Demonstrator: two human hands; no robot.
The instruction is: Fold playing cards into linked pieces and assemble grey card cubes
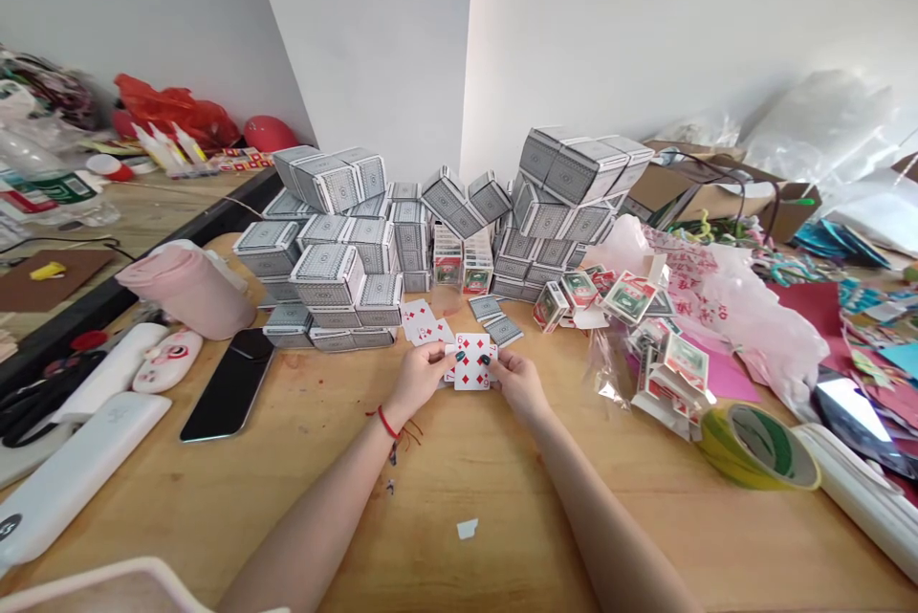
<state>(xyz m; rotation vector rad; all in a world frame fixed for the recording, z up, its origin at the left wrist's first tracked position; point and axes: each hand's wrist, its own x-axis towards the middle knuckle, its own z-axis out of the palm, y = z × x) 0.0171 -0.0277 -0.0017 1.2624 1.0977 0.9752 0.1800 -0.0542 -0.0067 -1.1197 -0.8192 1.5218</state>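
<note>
Just above the wooden table, my left hand (422, 376) and my right hand (521, 383) pinch a few playing cards (471, 364) from either side. The front card is a six of diamonds, with the edges of others peeking out beside it. Behind my left hand lie face-up loose cards (418, 318), one partly over another. Past my right hand are face-down cards (488, 310) with grey patterned backs. Farther back stand stacks of blocks (326, 273) covered in the same grey card pattern, left and right, with lower blocks (465, 200) bridging the middle.
Opened card boxes (631, 295) and a yellow tape roll (758, 446) sit on the right, beside a crumpled plastic bag (717, 297). To the left are a black phone (228, 385), a pink pouch (183, 288) and a white device (93, 474). A paper scrap (467, 529) lies in front.
</note>
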